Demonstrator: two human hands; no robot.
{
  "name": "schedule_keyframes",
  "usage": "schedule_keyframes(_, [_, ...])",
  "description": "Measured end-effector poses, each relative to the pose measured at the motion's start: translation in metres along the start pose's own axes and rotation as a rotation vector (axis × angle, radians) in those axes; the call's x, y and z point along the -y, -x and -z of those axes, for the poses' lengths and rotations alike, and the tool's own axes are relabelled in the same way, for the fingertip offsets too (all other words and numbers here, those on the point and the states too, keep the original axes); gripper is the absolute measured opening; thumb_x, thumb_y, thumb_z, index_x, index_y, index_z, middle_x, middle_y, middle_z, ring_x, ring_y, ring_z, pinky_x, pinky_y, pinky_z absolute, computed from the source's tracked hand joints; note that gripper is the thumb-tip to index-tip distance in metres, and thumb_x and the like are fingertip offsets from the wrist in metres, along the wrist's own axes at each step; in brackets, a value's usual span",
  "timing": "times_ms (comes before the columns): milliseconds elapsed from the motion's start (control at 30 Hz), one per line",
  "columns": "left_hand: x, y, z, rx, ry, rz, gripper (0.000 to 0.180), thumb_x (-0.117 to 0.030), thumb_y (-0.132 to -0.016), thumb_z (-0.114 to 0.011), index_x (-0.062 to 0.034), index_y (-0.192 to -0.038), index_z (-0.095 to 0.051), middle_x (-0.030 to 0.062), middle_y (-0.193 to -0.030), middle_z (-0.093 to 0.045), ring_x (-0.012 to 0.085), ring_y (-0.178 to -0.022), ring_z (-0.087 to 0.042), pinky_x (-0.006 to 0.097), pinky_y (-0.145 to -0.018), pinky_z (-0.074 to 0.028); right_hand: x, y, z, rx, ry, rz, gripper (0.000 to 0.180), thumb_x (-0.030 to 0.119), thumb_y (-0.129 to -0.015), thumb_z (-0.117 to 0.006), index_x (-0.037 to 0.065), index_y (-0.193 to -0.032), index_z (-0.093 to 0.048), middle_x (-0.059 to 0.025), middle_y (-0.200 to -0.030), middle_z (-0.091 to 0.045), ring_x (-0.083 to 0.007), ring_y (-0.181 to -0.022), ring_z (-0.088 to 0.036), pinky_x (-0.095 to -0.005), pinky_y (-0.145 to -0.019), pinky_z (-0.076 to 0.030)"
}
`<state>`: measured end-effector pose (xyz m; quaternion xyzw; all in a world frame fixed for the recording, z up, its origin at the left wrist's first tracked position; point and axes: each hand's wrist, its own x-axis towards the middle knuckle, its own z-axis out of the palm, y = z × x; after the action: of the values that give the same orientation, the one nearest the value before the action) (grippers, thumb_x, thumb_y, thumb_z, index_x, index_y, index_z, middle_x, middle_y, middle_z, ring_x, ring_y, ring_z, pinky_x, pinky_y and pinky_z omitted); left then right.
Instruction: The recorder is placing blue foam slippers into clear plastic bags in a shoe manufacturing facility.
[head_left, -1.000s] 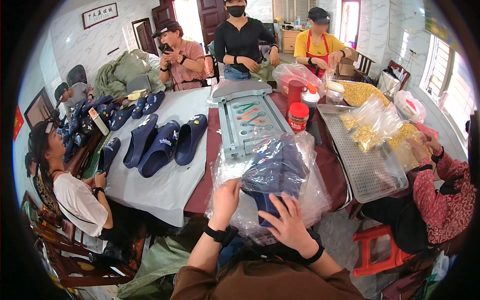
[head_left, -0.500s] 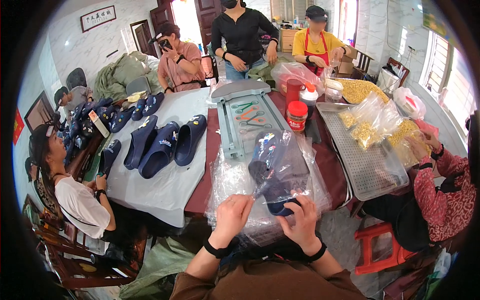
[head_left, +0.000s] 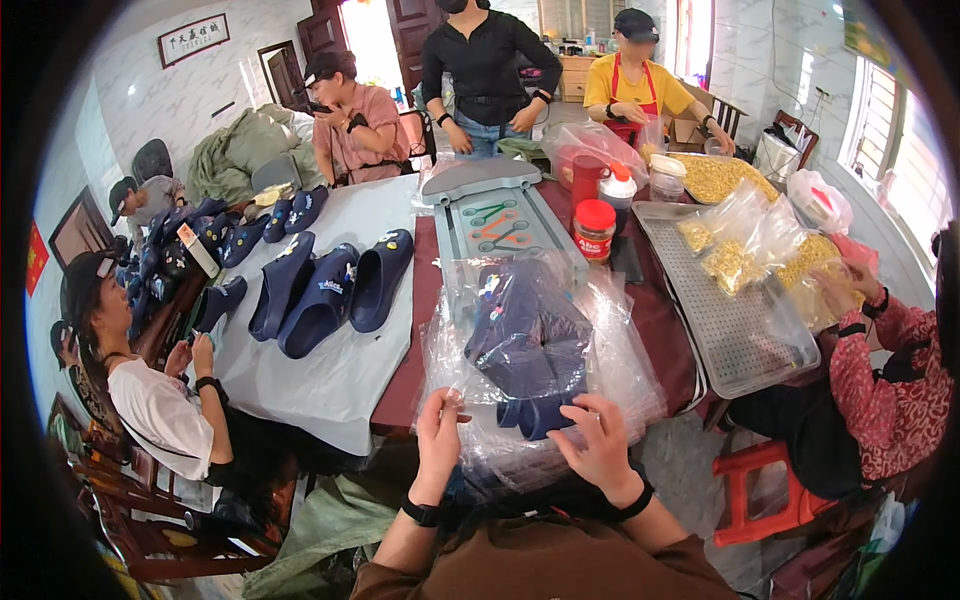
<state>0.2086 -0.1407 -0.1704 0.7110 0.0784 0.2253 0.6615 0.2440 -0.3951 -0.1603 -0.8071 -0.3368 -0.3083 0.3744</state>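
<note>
A pair of navy clogs lies partly inside a clear plastic bag, their heels sticking out of its near end. The bag's film covers the toes, where small coloured charms show through. My left hand pinches the left side of the bag's mouth, fingers closed. At the heels' right side, my right hand has its thumb and curled fingers against the clogs. Under all this is a stack of flat clear bags.
Beyond the bags stands a grey plastic rack. Several navy clogs rest on the white-covered table at left. A red-lidded jar and a perforated metal tray are at right. People work around the table; a red stool stands below.
The clogs have gone deeper into the bag and turned, heels now side by side. My left hand has shifted left with the bag's edge; my right hand stays by the heels.
</note>
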Motion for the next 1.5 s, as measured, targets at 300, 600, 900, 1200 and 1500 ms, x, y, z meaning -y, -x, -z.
schedule_keyframes(300, [-0.015, 0.011, -0.008, -0.138, -0.56, -0.317, 0.021, -0.005, -0.091, -0.07, -0.0024, -0.108, -0.059, 0.0128, -0.1, -0.06, 0.024, -0.078, -0.064, 0.032, -0.07, -0.055, 0.01, -0.011, 0.009, -0.133, 0.155, -0.22, 0.107, 0.027, -0.064, -0.097, 0.003, -0.15, -0.039, -0.0241, -0.143, -0.043, -0.0396, -0.124, -0.049, -0.0482, -0.102, -0.043])
schedule_keyframes(600, [0.004, 0.016, 0.007, -0.118, -0.481, -0.116, 0.007, -0.004, -0.095, -0.066, -0.0023, -0.102, -0.066, 0.0136, -0.093, -0.069, 0.026, -0.081, -0.069, 0.035, -0.072, -0.056, -0.016, 0.006, -0.007, -0.047, -0.27, -0.402, 0.09, 0.02, -0.072, -0.094, 0.001, -0.145, -0.046, -0.0157, -0.112, -0.065, -0.0291, -0.1, -0.065, -0.0373, -0.088, -0.052])
schedule_keyframes(900, [0.003, 0.019, 0.004, 0.08, 0.159, -0.002, 0.01, 0.001, -0.102, -0.054, -0.0012, -0.095, -0.062, 0.0019, -0.089, -0.063, 0.0105, -0.085, -0.06, 0.026, -0.081, -0.048, -0.033, 0.014, -0.005, -0.179, -0.517, -0.49, 0.015, -0.006, -0.098, -0.057, 0.001, -0.111, -0.06, -0.0066, -0.094, -0.06, -0.0143, -0.086, -0.058, -0.0249, -0.079, -0.047])
schedule_keyframes(1200, [0.021, 0.047, -0.019, 0.408, -0.322, -0.247, 0.065, -0.018, -0.074, -0.081, 0.0001, -0.127, -0.048, 0.0229, -0.117, -0.049, 0.0411, -0.106, -0.049, 0.046, -0.096, -0.044, -0.036, 0.021, -0.017, -0.054, -0.704, -0.599, 0.019, -0.001, -0.106, -0.041, 0.001, -0.122, -0.053, -0.0009, -0.105, -0.052, -0.0075, -0.091, -0.046, -0.0214, -0.083, -0.041])
schedule_keyframes(1500, [-0.009, 0.046, -0.028, 0.37, -0.56, -0.362, 0.073, -0.031, -0.07, -0.093, 0.0007, -0.124, -0.054, 0.0226, -0.114, -0.056, 0.042, -0.103, -0.055, 0.048, -0.09, -0.047, -0.027, 0.016, -0.003, 0.074, -0.905, -0.438, 0.058, -0.001, -0.092, -0.061, 0.003, -0.146, -0.04, 0.0024, -0.102, -0.045, -0.0071, -0.093, -0.041, -0.0203, -0.082, -0.034])
